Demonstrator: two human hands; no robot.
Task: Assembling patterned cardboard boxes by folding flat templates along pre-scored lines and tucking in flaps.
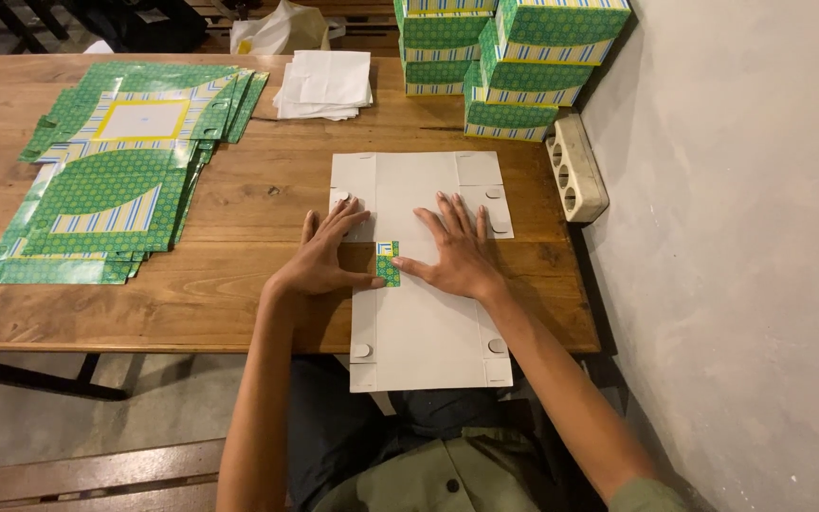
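Observation:
A flat unfolded cardboard box blank (428,327) lies white side up on the wooden table (239,284), its near end hanging over the front edge. My left hand (329,254) and my right hand (457,248) press flat on it, fingers spread, side by side. Between the two thumbs a small folded tab (388,263) shows its green patterned side. Neither hand grips anything.
A spread pile of flat green and yellow box blanks (116,171) covers the table's left part. A stack of white sheets (326,83) lies at the back. Assembled green boxes (514,57) are stacked by the wall, beside a white power strip (575,166).

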